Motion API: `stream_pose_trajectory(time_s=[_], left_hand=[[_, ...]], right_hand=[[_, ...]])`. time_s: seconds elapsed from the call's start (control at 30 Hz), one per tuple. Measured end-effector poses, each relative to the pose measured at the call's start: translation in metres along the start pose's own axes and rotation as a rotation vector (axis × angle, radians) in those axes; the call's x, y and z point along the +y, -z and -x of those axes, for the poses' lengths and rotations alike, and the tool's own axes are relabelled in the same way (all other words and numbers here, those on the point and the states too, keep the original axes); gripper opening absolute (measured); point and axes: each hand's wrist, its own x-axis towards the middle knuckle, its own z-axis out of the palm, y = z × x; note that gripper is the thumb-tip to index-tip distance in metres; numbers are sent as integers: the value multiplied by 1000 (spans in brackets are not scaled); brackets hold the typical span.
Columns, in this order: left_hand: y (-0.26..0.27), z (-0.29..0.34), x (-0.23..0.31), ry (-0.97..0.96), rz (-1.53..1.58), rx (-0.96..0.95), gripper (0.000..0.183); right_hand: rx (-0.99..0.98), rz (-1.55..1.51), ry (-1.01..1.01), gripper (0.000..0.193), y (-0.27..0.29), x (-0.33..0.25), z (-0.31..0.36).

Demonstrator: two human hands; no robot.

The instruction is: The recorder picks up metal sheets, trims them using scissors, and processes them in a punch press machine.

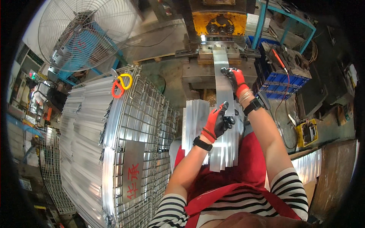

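A long flat metal strip [224, 89] runs from the die of a press [207, 48] back toward my body. My right hand [236, 79], in a red and black glove, pinches the strip's right edge partway along. At the strip's near end, my left hand [217, 123] is closed around it, thumb along the left edge; its fingers are partly hidden. Below my hands, a pile of similar metal strips [195, 123] lies over the lap of my red apron [228, 186].
On my left stands a wire cage [150, 114] packed with metal strips [81, 129]; scissors [122, 84] lie on top. A large fan [81, 34] is behind it. To the right are a blue crate [283, 81], a red-handled tool [279, 60] with a hose and a yellow box [307, 133].
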Motion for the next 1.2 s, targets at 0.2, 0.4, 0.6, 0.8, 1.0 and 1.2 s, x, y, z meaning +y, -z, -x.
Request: stream_pose_trajectory(time_s=[0.2, 0.4, 0.6, 0.8, 1.0, 1.2], left_hand=[[6, -3, -3, -4, 27, 23, 27], [4, -3, -1, 25, -56, 56, 26], [2, 0, -3, 35, -55, 93, 25], [14, 12, -1, 101, -59, -219, 27], [59, 58, -49, 138, 243, -451, 39], [59, 100, -75, 14, -264, -208, 48]], right_hand=[[-56, -43, 85, 9, 2, 5, -3], [-7, 86, 33, 11, 3, 8, -7], [-49, 39, 60, 13, 7, 13, -9], [-48, 203, 145, 15, 28, 25, -7], [-133, -128, 89, 32, 29, 32, 119], [-499, -450, -417, 40, 13, 31, 200]])
